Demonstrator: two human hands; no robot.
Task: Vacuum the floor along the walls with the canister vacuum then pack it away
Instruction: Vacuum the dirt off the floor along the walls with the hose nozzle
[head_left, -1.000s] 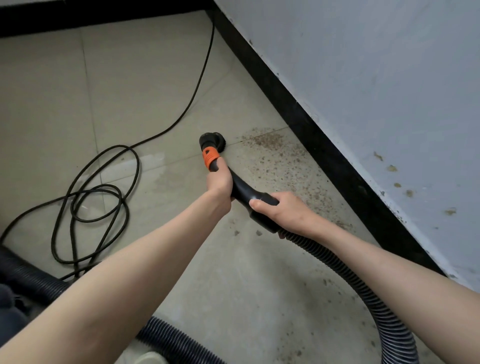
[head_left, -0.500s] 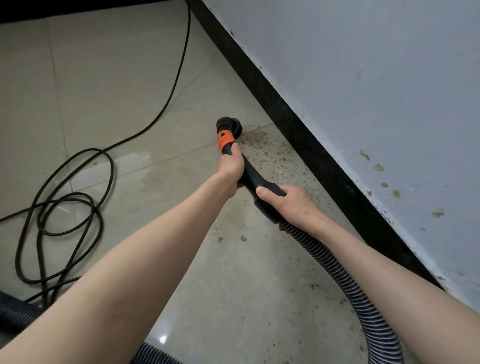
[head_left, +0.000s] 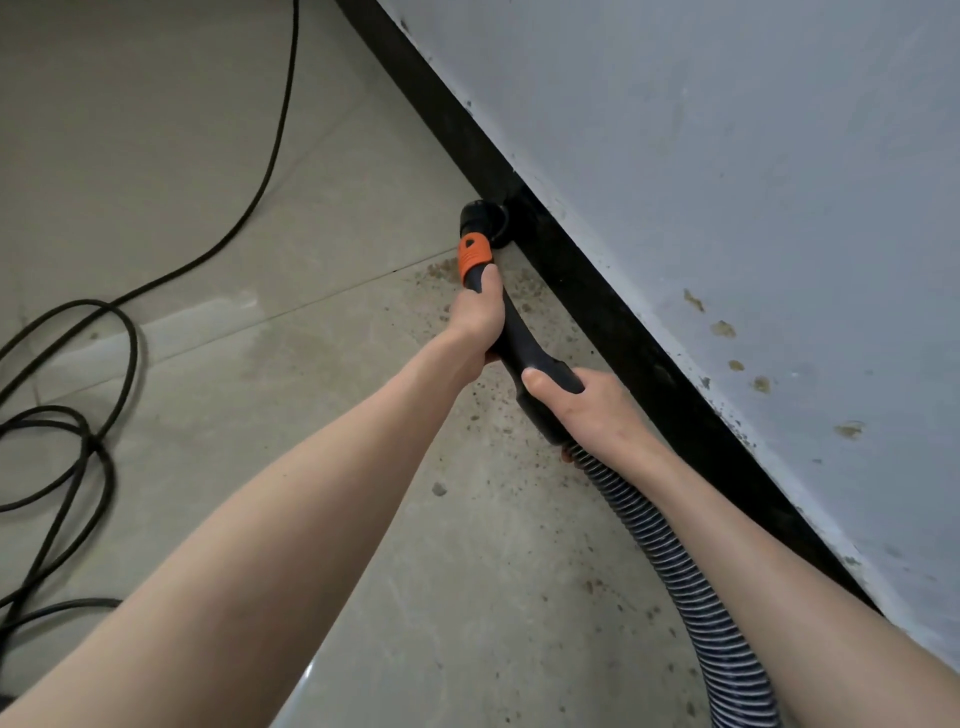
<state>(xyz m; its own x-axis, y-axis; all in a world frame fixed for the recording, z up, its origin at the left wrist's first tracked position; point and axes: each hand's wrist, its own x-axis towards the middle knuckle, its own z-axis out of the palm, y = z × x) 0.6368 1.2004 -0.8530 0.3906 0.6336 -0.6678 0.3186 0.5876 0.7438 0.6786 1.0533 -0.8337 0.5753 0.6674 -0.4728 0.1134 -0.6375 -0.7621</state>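
Note:
I hold a black vacuum handle (head_left: 524, 353) with an orange collar (head_left: 472, 254). Its round black brush nozzle (head_left: 483, 218) touches the floor right at the black skirting board (head_left: 597, 301). My left hand (head_left: 478, 317) grips the tube just below the orange collar. My right hand (head_left: 587, 410) grips the rear of the handle, where the ribbed grey hose (head_left: 691, 582) begins and runs off the bottom right. Brown dirt specks (head_left: 498, 415) lie on the beige tiles under the handle. The canister is out of view.
A black power cord (head_left: 98, 447) loops on the tiles at the left, with one strand (head_left: 275, 135) running to the top. The grey-white wall (head_left: 727, 182) fills the right side and carries several brown spots (head_left: 727, 332).
The nozzle has moved right across the tile and now sits against the skirting board. Both hands went with it, keeping the same grip. The view shifted, so the cord lies further left.

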